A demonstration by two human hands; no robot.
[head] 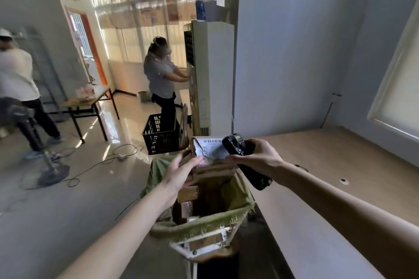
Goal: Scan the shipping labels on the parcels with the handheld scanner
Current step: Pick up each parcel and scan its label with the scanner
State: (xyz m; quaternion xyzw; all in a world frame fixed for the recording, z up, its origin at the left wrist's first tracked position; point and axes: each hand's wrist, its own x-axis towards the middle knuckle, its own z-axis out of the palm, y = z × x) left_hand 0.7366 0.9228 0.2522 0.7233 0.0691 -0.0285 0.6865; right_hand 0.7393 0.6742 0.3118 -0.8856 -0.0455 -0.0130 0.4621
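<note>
At the centre of the frame the right hand [256, 154] grips a black handheld scanner [243, 159], fingers curled round its body, its small screen end tipped toward the white shipping label [212, 149] just left of it. The label sits on the top parcel [213, 169] of a stack of brown cardboard parcels standing in a green-lined basket [204, 222], which fills the lower centre of the frame; one corner of the label looks torn or peeled up. The left hand [181, 173] reaches in from the lower left with fingers fairly straight, its fingertips [198, 161] touching the label's near edge and the parcel top (whether the thumb pinches anything is hidden). A pale wooden worktop [328, 176] runs along the right side, just beside the basket. In the upper middle a person [163, 84] stands at a tall white cabinet [213, 75] with a black crate [159, 135] on the floor nearby; another person [20, 88] is at the left edge
</note>
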